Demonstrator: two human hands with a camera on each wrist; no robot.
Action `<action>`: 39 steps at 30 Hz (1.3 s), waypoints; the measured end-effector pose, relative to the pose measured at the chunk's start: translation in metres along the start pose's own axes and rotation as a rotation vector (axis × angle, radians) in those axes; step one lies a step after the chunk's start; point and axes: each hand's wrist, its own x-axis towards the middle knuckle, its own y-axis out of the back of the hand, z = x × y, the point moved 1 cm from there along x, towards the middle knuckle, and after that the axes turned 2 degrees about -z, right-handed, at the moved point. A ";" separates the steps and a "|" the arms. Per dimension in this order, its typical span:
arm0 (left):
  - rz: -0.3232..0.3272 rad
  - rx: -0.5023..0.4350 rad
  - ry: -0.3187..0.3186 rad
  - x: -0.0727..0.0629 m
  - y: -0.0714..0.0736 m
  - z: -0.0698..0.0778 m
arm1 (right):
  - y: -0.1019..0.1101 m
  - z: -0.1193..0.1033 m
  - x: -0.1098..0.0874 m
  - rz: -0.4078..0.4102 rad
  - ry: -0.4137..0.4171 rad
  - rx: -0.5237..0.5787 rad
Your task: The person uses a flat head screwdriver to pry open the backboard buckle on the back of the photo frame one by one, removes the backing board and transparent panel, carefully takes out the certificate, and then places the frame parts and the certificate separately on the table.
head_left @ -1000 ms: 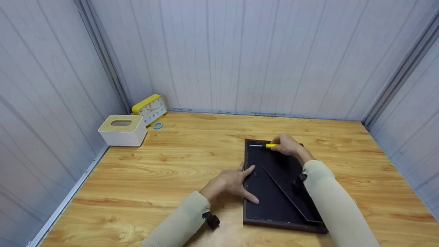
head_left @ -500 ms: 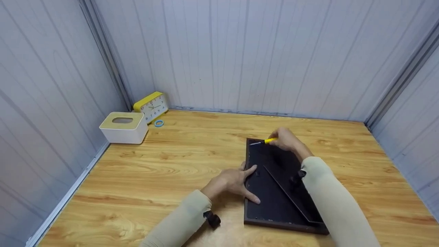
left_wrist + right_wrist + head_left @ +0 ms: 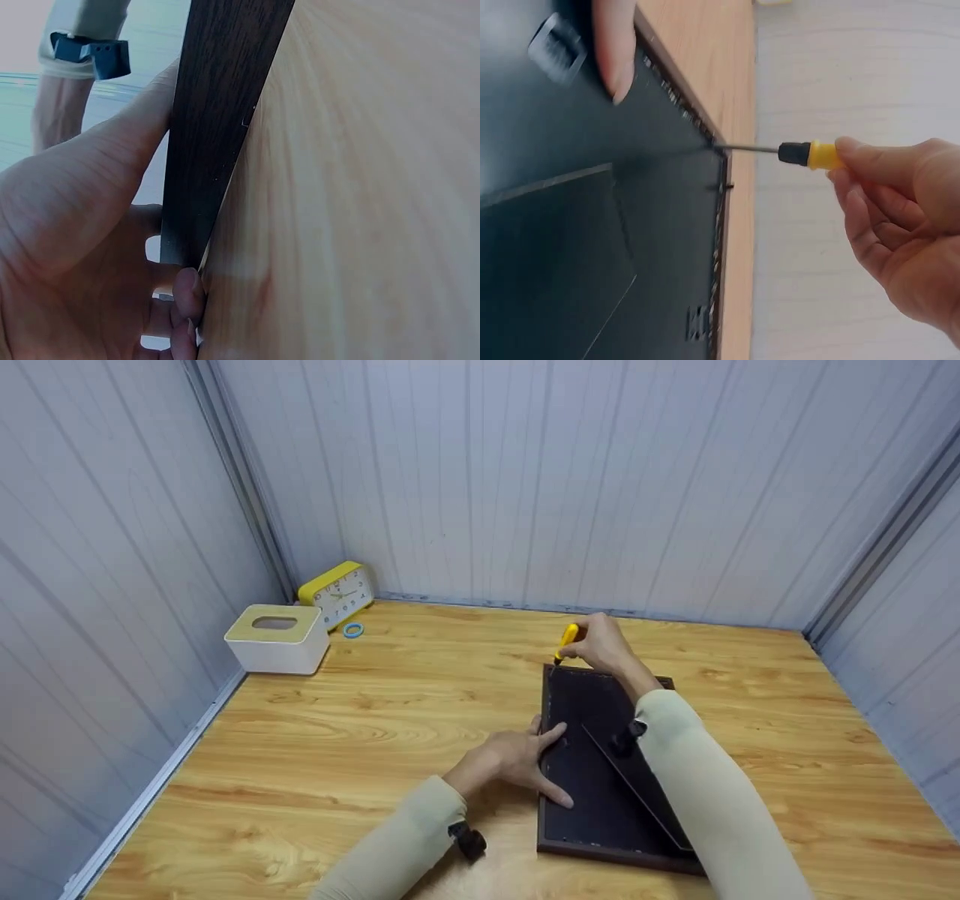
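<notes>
A dark picture frame (image 3: 577,780) lies face down on the wooden table, its black backing board up, with an easel leg (image 3: 637,757) set slantwise across it. At its left edge is my left hand (image 3: 517,757), thumb and forefinger spread on the back. In the left wrist view, other fingers bend against the frame's dark side (image 3: 217,112). My right hand (image 3: 604,645) pinches the yellow handle of a screwdriver (image 3: 568,637). The right wrist view shows the screwdriver's thin metal shaft (image 3: 754,148) with its tip at the frame's corner, near small metal tabs (image 3: 730,185).
At the back left of the table stand a white tissue box (image 3: 277,649) with a wood-look lid and a yellow alarm clock (image 3: 337,592). A blue ring (image 3: 353,630) lies in front of the clock. Pale panel walls (image 3: 495,472) enclose the table.
My right hand has moved up and left, swinging the screwdriver from lying nearly level to steeply tilted, tip at the frame's far left corner. My left hand stays at the left edge.
</notes>
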 end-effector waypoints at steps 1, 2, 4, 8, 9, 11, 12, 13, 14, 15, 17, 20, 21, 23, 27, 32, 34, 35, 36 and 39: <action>-0.003 -0.002 0.003 0.000 0.000 0.000 | -0.002 -0.003 0.002 -0.006 0.009 -0.016; -0.005 -0.006 0.002 0.000 0.000 0.000 | -0.003 -0.006 0.003 -0.015 0.017 -0.033; -0.005 -0.015 0.001 -0.001 0.001 0.001 | -0.006 -0.012 0.006 -0.034 0.027 -0.054; 0.000 -0.025 -0.006 -0.002 0.001 0.001 | -0.008 -0.016 0.008 -0.049 0.029 -0.075; 0.002 -0.024 -0.007 -0.002 0.001 0.001 | -0.008 -0.016 0.008 -0.049 0.027 -0.072; 0.004 -0.021 -0.009 -0.001 0.001 0.002 | -0.006 -0.014 0.007 -0.050 0.024 -0.065; 0.004 -0.021 -0.008 -0.001 0.001 0.002 | -0.005 -0.013 0.006 -0.051 0.023 -0.063; 0.003 -0.020 -0.007 -0.001 0.001 0.002 | -0.004 -0.012 0.005 -0.055 0.022 -0.056; 0.004 -0.021 -0.007 -0.001 0.000 0.003 | -0.002 -0.011 0.004 -0.061 0.023 -0.052; 0.003 -0.022 -0.007 -0.001 0.000 0.003 | -0.001 -0.011 0.003 -0.067 0.025 -0.056; 0.000 -0.028 -0.005 -0.001 -0.001 0.004 | 0.003 -0.011 0.000 -0.071 0.030 -0.066; -0.002 -0.033 -0.008 -0.001 -0.002 0.005 | 0.013 -0.011 -0.008 -0.050 0.036 -0.078; -0.002 -0.030 -0.011 -0.001 -0.002 0.005 | 0.018 -0.011 -0.012 -0.039 0.037 -0.076; 0.001 -0.027 -0.016 -0.001 -0.002 0.005 | 0.029 -0.007 -0.021 -0.018 0.037 -0.055; 0.006 -0.013 -0.019 -0.002 0.000 0.003 | 0.054 0.009 -0.045 0.009 0.019 0.027; 0.002 -0.019 -0.014 -0.004 0.002 0.000 | 0.081 0.047 -0.084 0.040 -0.008 0.170; -0.003 -0.028 -0.018 -0.005 0.003 0.000 | 0.091 0.067 -0.102 0.061 -0.027 0.204; -0.005 -0.032 -0.019 -0.005 0.003 0.000 | 0.095 0.078 -0.111 0.075 -0.050 0.213; -0.008 -0.034 -0.019 -0.004 0.003 0.000 | 0.100 0.089 -0.120 0.091 -0.074 0.208; -0.010 -0.035 -0.019 -0.004 0.002 0.000 | 0.113 0.125 -0.148 0.129 -0.179 0.257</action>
